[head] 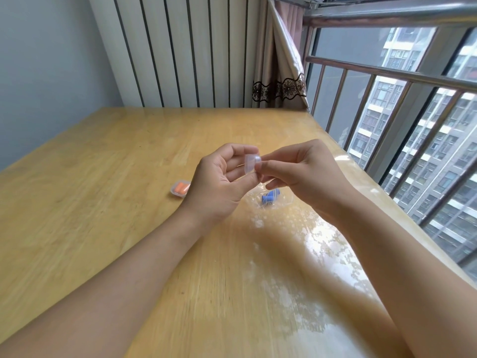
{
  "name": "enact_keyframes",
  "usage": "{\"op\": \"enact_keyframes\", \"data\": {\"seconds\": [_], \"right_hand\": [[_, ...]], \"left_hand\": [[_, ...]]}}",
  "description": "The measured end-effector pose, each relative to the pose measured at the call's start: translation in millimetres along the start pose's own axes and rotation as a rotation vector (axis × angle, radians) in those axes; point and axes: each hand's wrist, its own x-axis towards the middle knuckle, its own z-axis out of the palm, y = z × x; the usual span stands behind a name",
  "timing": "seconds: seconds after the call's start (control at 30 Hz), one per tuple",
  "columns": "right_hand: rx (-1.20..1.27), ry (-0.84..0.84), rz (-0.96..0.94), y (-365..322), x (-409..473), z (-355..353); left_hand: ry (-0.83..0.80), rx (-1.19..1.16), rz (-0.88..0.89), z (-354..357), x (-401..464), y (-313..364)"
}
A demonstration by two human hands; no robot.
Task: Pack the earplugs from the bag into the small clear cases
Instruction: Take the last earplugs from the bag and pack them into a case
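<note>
Above the middle of the wooden table point(103, 202) both hands hold one small clear case point(251, 161). My left hand point(222, 182) grips it between thumb and curled fingers. My right hand point(302, 174) pinches its right edge with thumb and fingertips. Whether the case is open I cannot tell. Below the hands a clear plastic bag point(281, 200) lies on the table with blue earplugs point(269, 197) inside. To the left, partly hidden by my left hand, another small clear case point(178, 189) lies on the table with orange earplugs point(180, 188) in it.
A window with a metal railing point(387, 73) runs along the table's right edge. A curtain point(278, 60) hangs at the far right corner. A white ribbed panel point(180, 47) stands behind the table's far edge.
</note>
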Motion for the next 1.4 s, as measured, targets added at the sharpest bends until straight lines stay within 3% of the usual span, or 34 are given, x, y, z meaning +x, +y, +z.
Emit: {"op": "enact_keyframes", "data": {"seconds": [0.23,0.4,0.47,0.57,0.73,0.83,0.97,1.07,1.23,1.4], "right_hand": [[-0.05,0.065,0.017,2,-2,6],[0.011,-0.055,0.002,5,4,-2],[-0.116,-0.119,-0.089,5,5,-8],[-0.346,-0.148,-0.282,6,3,-9],[-0.51,-0.146,-0.355,12,3,1],[-0.558,-0.079,-0.36,14,4,3],[-0.499,0.024,-0.299,10,3,2],[-0.361,-0.039,-0.178,9,3,-1],[-0.105,-0.165,0.006,8,5,-8],[-0.005,-0.213,0.066,8,5,-9]], "left_hand": [[-0.063,-0.023,-0.056,-2,0,0],[-0.022,-0.152,-0.13,-2,1,6],[0.015,-0.315,-0.239,-3,1,11],[-0.014,-0.249,-0.3,-5,1,10],[-0.058,-0.181,-0.343,1,-1,8],[-0.116,-0.288,-0.353,-3,1,10],[-0.214,-0.39,-0.314,-7,1,12],[-0.192,-0.354,-0.277,-5,0,12],[-0.189,0.012,-0.165,-3,0,7],[-0.17,0.185,-0.103,-2,0,4]]}}
